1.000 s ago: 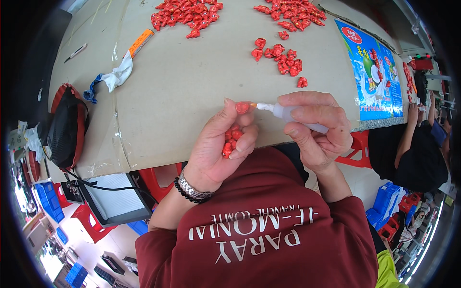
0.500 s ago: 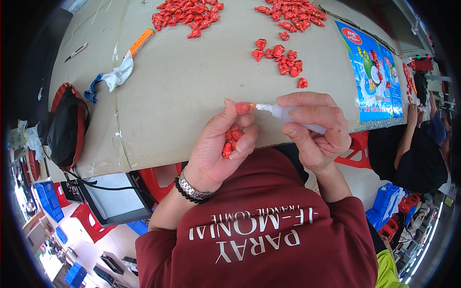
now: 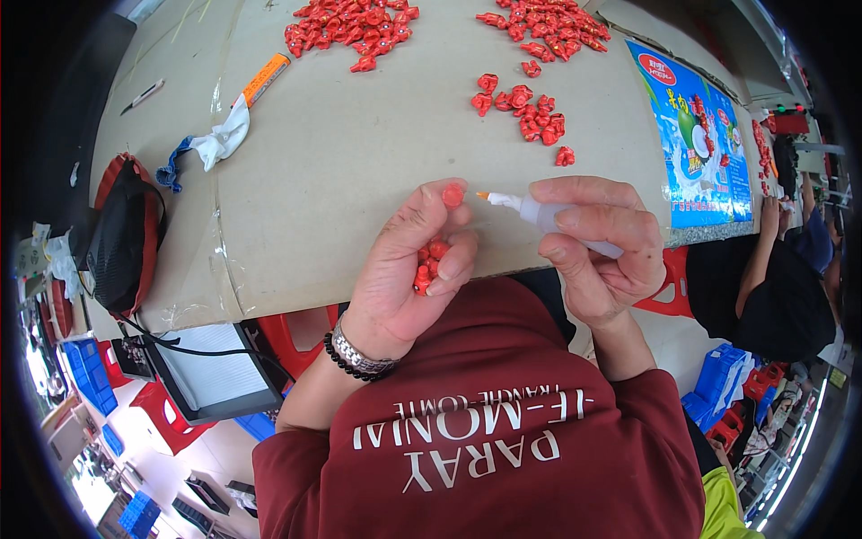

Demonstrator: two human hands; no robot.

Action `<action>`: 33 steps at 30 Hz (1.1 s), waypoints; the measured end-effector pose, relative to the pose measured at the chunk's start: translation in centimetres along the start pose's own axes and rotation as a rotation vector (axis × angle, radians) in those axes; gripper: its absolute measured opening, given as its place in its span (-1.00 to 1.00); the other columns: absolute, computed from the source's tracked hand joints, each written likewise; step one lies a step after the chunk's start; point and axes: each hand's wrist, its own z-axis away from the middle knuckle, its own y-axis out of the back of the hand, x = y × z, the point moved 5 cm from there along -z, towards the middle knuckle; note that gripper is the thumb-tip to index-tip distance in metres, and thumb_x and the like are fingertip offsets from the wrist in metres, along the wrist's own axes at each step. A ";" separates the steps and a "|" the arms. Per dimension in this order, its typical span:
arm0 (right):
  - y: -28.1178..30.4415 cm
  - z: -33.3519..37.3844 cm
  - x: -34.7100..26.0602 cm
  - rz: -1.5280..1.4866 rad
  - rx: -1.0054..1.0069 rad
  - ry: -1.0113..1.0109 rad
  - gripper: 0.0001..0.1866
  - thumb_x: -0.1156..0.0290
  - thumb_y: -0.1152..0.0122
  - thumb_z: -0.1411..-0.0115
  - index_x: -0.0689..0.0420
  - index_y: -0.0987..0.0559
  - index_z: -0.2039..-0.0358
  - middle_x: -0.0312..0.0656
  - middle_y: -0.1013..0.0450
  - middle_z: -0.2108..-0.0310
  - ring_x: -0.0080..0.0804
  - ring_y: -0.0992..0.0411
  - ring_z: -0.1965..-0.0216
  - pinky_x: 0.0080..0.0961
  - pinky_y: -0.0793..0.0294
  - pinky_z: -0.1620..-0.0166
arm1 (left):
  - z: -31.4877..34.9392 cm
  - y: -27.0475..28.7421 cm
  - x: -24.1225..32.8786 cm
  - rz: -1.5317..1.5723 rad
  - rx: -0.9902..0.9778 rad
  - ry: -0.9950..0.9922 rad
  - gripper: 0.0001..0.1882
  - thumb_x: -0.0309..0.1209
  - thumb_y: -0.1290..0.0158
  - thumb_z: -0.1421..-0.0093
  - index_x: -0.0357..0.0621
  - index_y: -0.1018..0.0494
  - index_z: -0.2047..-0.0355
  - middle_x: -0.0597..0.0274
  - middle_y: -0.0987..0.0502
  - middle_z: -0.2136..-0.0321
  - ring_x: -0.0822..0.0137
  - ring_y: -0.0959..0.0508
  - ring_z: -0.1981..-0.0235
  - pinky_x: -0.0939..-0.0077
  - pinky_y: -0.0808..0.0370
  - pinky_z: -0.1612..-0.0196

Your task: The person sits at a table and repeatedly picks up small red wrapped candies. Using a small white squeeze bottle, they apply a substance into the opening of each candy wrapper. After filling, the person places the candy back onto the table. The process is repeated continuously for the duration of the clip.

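Observation:
Between the thumb and forefinger of my left hand (image 3: 395, 260) is a small round red plastic piece (image 3: 452, 195), its flat face turned up. Several more shiny red pieces (image 3: 433, 259) lie in that palm under the curled fingers. My right hand (image 3: 615, 242) grips a small translucent squeeze bottle (image 3: 534, 212), tilted sideways. Its nozzle, wrapped in white, ends in a thin orange tip pointing at the red piece, with a small gap between them. Both hands are above the near edge of the table (image 3: 359, 135).
Two heaps of red pieces (image 3: 350, 31) lie at the back, with a looser cluster (image 3: 539, 117) in front of the right one. A blue printed sheet (image 3: 696, 144) covers the right side. Left are an orange stick-like package (image 3: 265, 79), white cloth (image 3: 220, 139), pen (image 3: 144, 96) and black-red bag (image 3: 130, 238).
The squeeze bottle has moved right with my right hand, so its tip has come away from the red piece. My left hand has barely shifted and keeps its pinch.

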 end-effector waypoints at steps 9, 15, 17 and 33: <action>-0.4 0.0 0.2 0.031 -0.039 -0.003 -0.74 0.61 -0.37 0.07 0.27 -0.49 0.36 0.02 -0.52 0.37 -0.24 -0.53 0.35 -0.51 -0.51 0.42 | 0.2 -0.4 0.2 -0.038 -0.002 -0.026 -0.78 -0.23 0.08 -0.31 -0.09 -0.37 0.17 0.33 -0.48 0.35 0.51 -0.31 0.69 0.71 -0.13 0.71; 0.1 0.1 -0.3 -0.013 0.009 -0.015 -0.72 0.59 -0.37 0.06 0.25 -0.47 0.34 0.04 -0.53 0.36 -0.25 -0.53 0.35 -0.54 -0.50 0.43 | 0.2 -0.2 0.8 -0.127 0.007 -0.128 -0.84 -0.36 0.00 -0.27 -0.06 -0.37 0.16 0.31 -0.50 0.31 0.51 -0.30 0.71 0.71 -0.13 0.71; 0.1 0.0 -0.4 -0.014 0.000 -0.005 -0.72 0.59 -0.37 0.05 0.24 -0.47 0.34 0.04 -0.53 0.35 -0.26 -0.52 0.35 -0.54 -0.49 0.44 | 0.3 -0.4 1.0 -0.138 0.009 -0.155 -0.84 -0.39 -0.02 -0.25 -0.07 -0.37 0.16 0.30 -0.51 0.30 0.51 -0.30 0.71 0.71 -0.13 0.71; -0.4 0.1 -0.5 -0.011 -0.044 -0.013 -0.75 0.62 -0.35 0.05 0.23 -0.48 0.35 0.03 -0.52 0.35 -0.28 -0.52 0.38 -0.55 -0.49 0.44 | 0.5 -0.7 1.3 -0.157 0.020 -0.217 -0.83 -0.46 0.03 -0.26 -0.05 -0.35 0.13 0.22 -0.54 0.22 0.54 -0.28 0.70 0.76 -0.14 0.75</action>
